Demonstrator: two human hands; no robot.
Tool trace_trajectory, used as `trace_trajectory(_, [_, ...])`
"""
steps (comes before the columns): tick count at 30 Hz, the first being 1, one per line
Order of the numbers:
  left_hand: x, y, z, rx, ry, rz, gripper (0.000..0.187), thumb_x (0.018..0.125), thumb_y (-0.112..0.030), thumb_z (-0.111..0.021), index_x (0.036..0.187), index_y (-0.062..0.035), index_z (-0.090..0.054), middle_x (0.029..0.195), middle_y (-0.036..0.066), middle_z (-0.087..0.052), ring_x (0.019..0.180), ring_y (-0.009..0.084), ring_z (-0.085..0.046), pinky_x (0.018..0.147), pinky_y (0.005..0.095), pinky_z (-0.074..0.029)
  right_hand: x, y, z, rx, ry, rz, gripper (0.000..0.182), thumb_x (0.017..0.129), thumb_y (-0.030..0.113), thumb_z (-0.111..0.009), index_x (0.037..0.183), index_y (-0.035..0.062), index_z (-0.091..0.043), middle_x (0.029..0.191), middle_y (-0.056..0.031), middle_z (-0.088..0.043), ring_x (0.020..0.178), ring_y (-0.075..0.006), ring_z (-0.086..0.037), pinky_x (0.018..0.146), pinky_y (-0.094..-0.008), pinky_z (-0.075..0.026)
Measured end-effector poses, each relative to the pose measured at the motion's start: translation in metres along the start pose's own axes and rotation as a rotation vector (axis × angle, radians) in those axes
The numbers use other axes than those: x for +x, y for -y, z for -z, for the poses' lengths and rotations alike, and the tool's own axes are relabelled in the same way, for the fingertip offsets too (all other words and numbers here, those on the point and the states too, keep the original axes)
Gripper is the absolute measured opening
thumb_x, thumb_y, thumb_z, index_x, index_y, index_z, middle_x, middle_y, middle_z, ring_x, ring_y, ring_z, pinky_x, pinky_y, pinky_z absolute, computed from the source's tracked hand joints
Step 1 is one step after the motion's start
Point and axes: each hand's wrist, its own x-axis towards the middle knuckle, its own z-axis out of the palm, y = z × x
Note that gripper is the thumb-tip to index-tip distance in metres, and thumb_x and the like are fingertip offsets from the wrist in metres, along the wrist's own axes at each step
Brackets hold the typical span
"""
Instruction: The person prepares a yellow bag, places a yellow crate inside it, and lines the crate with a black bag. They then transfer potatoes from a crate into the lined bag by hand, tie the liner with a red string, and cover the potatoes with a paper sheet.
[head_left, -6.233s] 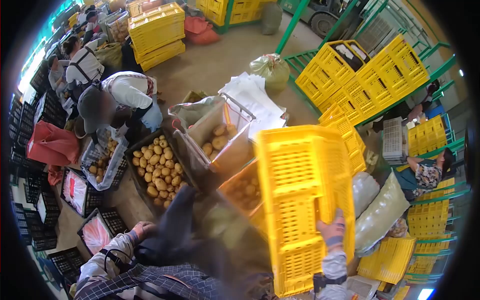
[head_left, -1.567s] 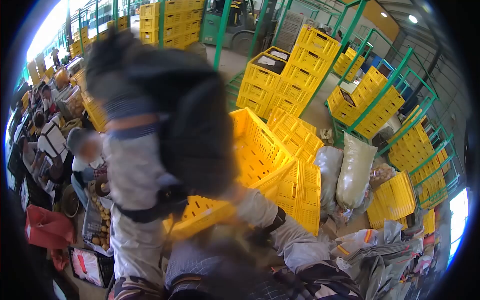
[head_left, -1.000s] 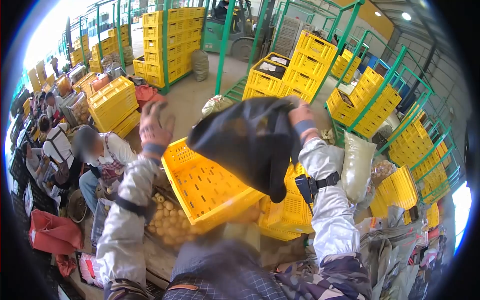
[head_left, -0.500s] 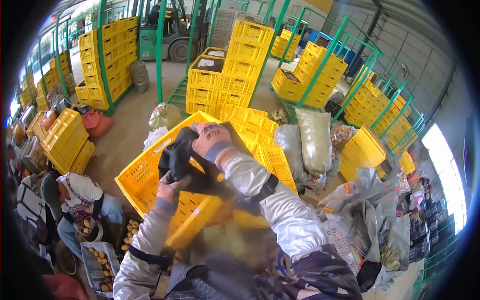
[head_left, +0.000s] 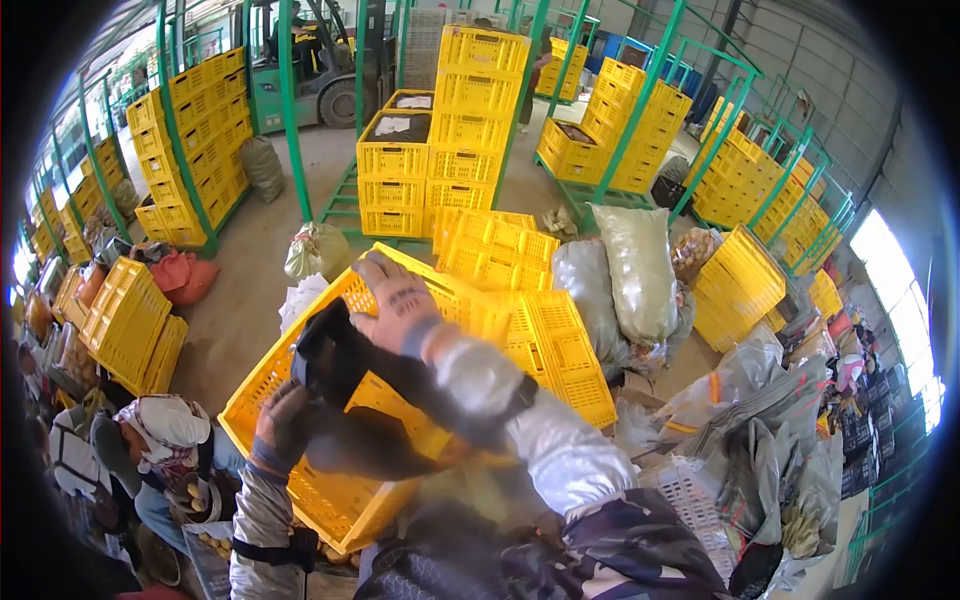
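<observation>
Both gloved hands are over a tilted yellow crate [head_left: 262,385] with slotted sides. My left hand [head_left: 284,420] grips the lower left part of a black cloth-like sheet [head_left: 330,350], fingers wrapped round its edge. At the sheet's upper end is my right hand [head_left: 395,305], its fingers spread beside the black material; whether it pinches any of it cannot be made out. The sheet hangs across the crate's opening and blurs towards my body, hiding part of the crate's inside.
Yellow crates [head_left: 490,255] lie beyond, with a tall stack [head_left: 470,130] behind. Full sacks [head_left: 635,275] stand to the right, above plastic sheeting [head_left: 750,440]. A seated co-worker [head_left: 165,430] is at the left. A forklift [head_left: 335,95] stands at the back.
My right hand has loosened from its bunched grip and spread its fingers. My left hand has moved down and left, and the black sheet stretches lower across the crate.
</observation>
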Motion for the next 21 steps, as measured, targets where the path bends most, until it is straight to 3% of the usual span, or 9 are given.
trace_trajectory(2, [-0.001,0.006,0.002,0.049,-0.063,-0.004,0.016,0.089,-0.017,-0.062,0.099,-0.0046,-0.062,0.085,0.006,-0.065,0.067,0.0164,-0.063,0.061,0.0298,-0.053,-0.017,0.021,0.026,0.356,0.135,-0.112,0.054,0.087,0.043,-0.063,0.12,0.0003,-0.059,0.117,-0.0201,-0.063,0.109,-0.0338,-0.061,0.095,-0.0396,-0.046])
trace_trajectory(4, [0.0,0.02,0.008,0.13,-0.118,-0.014,0.021,0.087,-0.018,-0.067,0.103,-0.0056,-0.062,0.084,0.004,-0.066,0.06,0.0155,-0.061,0.054,0.0295,-0.052,-0.033,0.038,0.035,0.462,0.503,-0.281,0.053,0.088,0.047,-0.062,0.109,-0.0016,-0.064,0.107,-0.0207,-0.067,0.101,-0.0312,-0.064,0.089,-0.0388,-0.048])
trace_trajectory(6, [0.007,0.032,0.011,0.264,-0.053,-0.001,0.02,0.086,-0.017,-0.07,0.099,-0.0041,-0.063,0.08,0.006,-0.067,0.065,0.0148,-0.064,0.056,0.0281,-0.053,-0.066,0.024,-0.032,0.909,0.586,-0.404,0.052,0.088,0.049,-0.063,0.099,-0.0016,-0.066,0.097,-0.0186,-0.068,0.093,-0.0286,-0.065,0.084,-0.0374,-0.049])
trace_trajectory(7, [0.005,0.034,-0.002,0.351,-0.041,-0.015,0.021,0.085,-0.017,-0.071,0.1,-0.0036,-0.064,0.08,0.007,-0.067,0.066,0.0147,-0.064,0.056,0.0279,-0.052,-0.06,0.029,-0.034,0.986,0.649,-0.454,0.046,0.092,0.041,-0.062,0.113,-0.0004,-0.063,0.1,-0.0078,-0.069,0.093,-0.0144,-0.061,0.086,-0.0302,-0.048])
trace_trajectory(9, [0.004,0.039,-0.012,0.542,0.002,-0.001,0.025,0.084,-0.019,-0.069,0.1,-0.0015,-0.065,0.082,0.007,-0.066,0.067,0.0142,-0.062,0.058,0.0281,-0.051,-0.076,0.041,-0.045,0.846,0.506,-0.501,0.032,0.089,0.029,-0.066,0.104,0.0001,-0.065,0.095,-0.0127,-0.069,0.088,-0.02,-0.064,0.081,-0.0318,-0.05])
trace_trajectory(13, [0.0,0.03,-0.021,0.32,0.051,-0.005,0.028,0.086,-0.027,-0.062,0.094,0.0001,-0.063,0.079,0.007,-0.064,0.07,0.0155,-0.06,0.066,0.0282,-0.049,-0.081,0.029,-0.052,0.868,0.225,-0.63,0.021,0.084,0.022,-0.069,0.091,0.0032,-0.068,0.087,-0.0156,-0.07,0.082,-0.0269,-0.067,0.077,-0.0346,-0.051])
trace_trajectory(15, [0.003,0.03,-0.006,0.265,0.072,-0.063,0.03,0.087,-0.028,-0.061,0.096,-0.0001,-0.061,0.085,0.009,-0.064,0.072,0.0165,-0.061,0.069,0.0291,-0.05,-0.1,-0.01,-0.089,0.918,0.142,-0.64,0.02,0.084,0.023,-0.071,0.089,0.004,-0.069,0.084,-0.0126,-0.07,0.078,-0.0209,-0.065,0.077,-0.0321,-0.051])
trace_trajectory(17, [-0.003,0.027,-0.007,0.217,-0.013,-0.035,0.03,0.091,-0.029,-0.058,0.101,-0.0007,-0.06,0.089,0.009,-0.064,0.074,0.0166,-0.062,0.069,0.0291,-0.051,-0.099,0.008,-0.052,1.261,0.134,-0.763,0.012,0.087,0.015,-0.069,0.091,0.0038,-0.069,0.086,-0.0034,-0.068,0.08,-0.0127,-0.061,0.076,-0.0257,-0.05])
trace_trajectory(21, [0.001,0.055,0.001,0.279,-0.027,0.017,0.029,0.094,-0.03,-0.059,0.106,-0.0031,-0.061,0.091,0.007,-0.065,0.077,0.0139,-0.063,0.068,0.0276,-0.051,-0.111,0.027,-0.049,1.268,0.181,-0.883,0.013,0.088,0.013,-0.065,0.097,0.003,-0.069,0.089,-0.0022,-0.067,0.08,-0.0101,-0.061,0.074,-0.023,-0.051])
